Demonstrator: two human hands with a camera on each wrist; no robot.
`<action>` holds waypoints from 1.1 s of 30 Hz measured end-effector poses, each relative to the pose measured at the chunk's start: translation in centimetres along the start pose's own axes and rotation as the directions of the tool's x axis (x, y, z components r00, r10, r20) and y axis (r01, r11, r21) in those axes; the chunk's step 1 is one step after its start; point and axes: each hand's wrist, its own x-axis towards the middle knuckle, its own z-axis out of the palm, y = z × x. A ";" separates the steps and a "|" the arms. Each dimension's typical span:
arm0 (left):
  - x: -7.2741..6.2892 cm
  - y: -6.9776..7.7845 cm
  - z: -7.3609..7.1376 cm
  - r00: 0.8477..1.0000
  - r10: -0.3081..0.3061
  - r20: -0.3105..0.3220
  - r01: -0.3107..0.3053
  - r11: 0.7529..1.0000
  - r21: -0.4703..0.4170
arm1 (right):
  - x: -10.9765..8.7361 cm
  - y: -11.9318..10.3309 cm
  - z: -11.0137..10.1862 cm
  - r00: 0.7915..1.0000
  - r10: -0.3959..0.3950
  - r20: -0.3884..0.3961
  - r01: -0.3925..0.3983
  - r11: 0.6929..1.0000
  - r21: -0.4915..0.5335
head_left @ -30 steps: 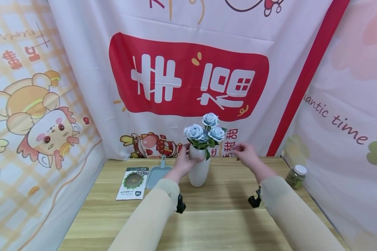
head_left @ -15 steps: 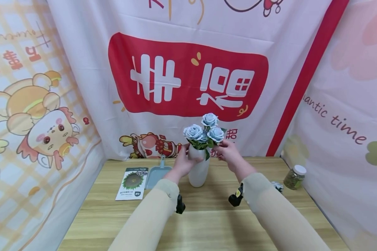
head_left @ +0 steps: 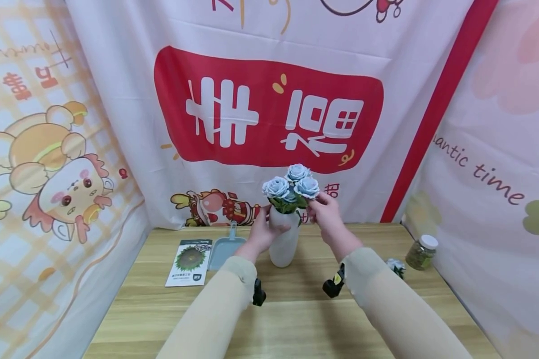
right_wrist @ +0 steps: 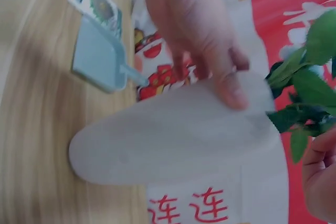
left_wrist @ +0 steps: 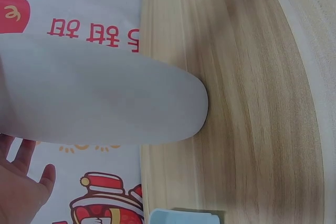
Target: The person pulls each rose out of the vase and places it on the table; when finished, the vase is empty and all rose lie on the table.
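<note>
On the wooden table [head_left: 292, 326] stands the white vase [head_left: 284, 248], gripped near its mouth by the left hand [head_left: 264, 232]; the right hand [head_left: 327, 213] bends its fingers (whether pinching, I cannot tell) at the blue roses [head_left: 305, 186]. Best, I judge: brace the vase, adjust gently.

A pale wood-grain surface [head_left: 296, 324] reached back to a white far cloth [head_left: 126, 99] with a red panel [head_left: 271, 127] of sideways white characters [head_left: 227, 107] and a slanting red stripe [head_left: 434, 114] at its right, flanked by an orange-checked left cloth [head_left: 9, 299] showing a cartoon animal [head_left: 67, 179] and a whitish right cloth [head_left: 485, 259] with a green flower [head_left: 538, 215].
</note>
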 end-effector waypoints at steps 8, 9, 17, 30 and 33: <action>-0.1 0.1 0.1 0.999 -0.036 -0.006 0.036 0.999 0.003 | -0.9 -2.2 0.3 0.999 -0.032 0.041 0.031 0.999 0.005; -0.1 0.1 0.1 0.999 -0.036 -0.004 0.036 0.999 -0.005 | -0.9 -2.5 0.2 0.999 -0.032 0.042 0.032 0.999 -0.003; -0.2 0.1 -0.1 1.000 0.000 0.009 0.000 1.000 -0.018 | -2.3 -6.5 -0.2 0.980 -0.196 -0.020 0.195 0.979 -0.055; -0.2 0.0 0.1 1.000 0.014 0.001 -0.014 1.000 -0.009 | -6.3 -12.2 -4.6 0.925 -0.378 -0.044 0.366 0.915 -0.170; -0.2 0.1 0.1 1.000 0.021 -0.008 -0.021 1.000 -0.005 | -7.2 -12.9 -5.8 0.907 -0.415 -0.071 0.401 0.903 -0.154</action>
